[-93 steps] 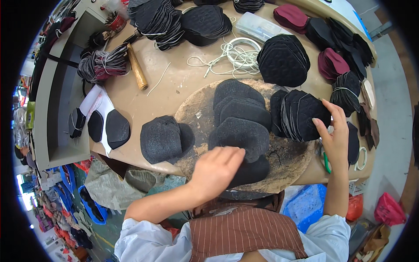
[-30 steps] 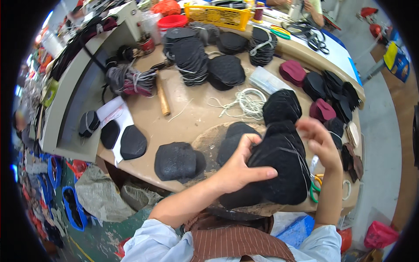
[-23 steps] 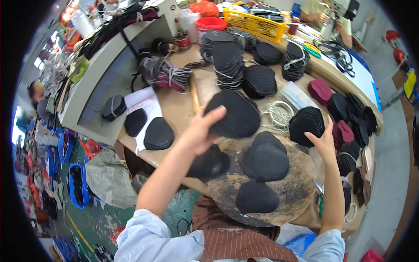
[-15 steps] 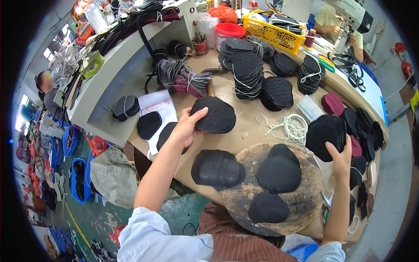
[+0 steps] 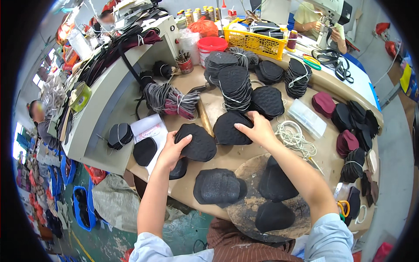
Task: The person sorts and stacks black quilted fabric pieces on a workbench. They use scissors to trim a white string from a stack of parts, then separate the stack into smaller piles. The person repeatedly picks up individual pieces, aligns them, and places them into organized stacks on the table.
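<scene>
My left hand [image 5: 172, 150] grips a stack of black fabric pieces [image 5: 197, 143] with rounded edges, thumb on top. Close beside it, my right hand [image 5: 257, 129] is closed on another black stack [image 5: 231, 127], thumb across its upper face. Both stacks are held over the tan table [image 5: 183, 174], nearly edge to edge. Below them lie a dark pile of shaped pieces [image 5: 216, 187] and a round wooden board [image 5: 244, 208] carrying more black pieces [image 5: 274, 216]. My right forearm covers part of the board. A coil of white cord [image 5: 293, 137] is near my right wrist.
Tied black stacks [image 5: 235, 87] stand behind my hands, with a grey bundle [image 5: 170, 99] to their left. Farther back are a red bucket [image 5: 212, 45] and a yellow basket [image 5: 257, 43]. Orange-handled scissors [image 5: 344, 208] lie at right. Another person's hands [image 5: 312, 25] are by a sewing machine.
My right hand has swung from the far right to the middle with its black stack. My left hand's stack has come slightly nearer and left. The view has shifted a little.
</scene>
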Demonstrator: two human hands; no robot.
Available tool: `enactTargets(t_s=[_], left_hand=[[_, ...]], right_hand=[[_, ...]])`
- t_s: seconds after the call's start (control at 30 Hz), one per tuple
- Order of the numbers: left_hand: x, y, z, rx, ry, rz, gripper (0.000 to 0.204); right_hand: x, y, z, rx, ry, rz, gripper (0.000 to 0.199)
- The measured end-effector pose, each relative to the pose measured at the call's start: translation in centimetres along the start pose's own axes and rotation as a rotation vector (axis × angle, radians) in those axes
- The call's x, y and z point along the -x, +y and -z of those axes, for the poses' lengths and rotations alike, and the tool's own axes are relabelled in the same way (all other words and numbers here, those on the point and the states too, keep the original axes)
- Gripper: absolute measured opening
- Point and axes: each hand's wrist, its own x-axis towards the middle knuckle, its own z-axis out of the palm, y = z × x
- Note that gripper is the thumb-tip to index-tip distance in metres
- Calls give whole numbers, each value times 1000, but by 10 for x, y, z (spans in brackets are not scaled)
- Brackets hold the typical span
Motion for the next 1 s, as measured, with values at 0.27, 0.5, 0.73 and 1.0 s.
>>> enactTargets(t_s=[0.27, 0.5, 0.73, 1.0], left_hand=[[-13, -11, -11, -150, 61, -135, 77], [2, 8, -22, -823, 341, -281, 69], [36, -20, -29, -869, 482, -691, 57], [106, -17, -53, -672, 379, -751, 51]], right_hand=[[-70, 44, 73, 17, 121, -298, 70], [-96, 31, 88, -178, -310, -630, 85], [-77, 25, 76, -558, -181, -715, 73], [-70, 56, 82, -1042, 30, -686, 46]])
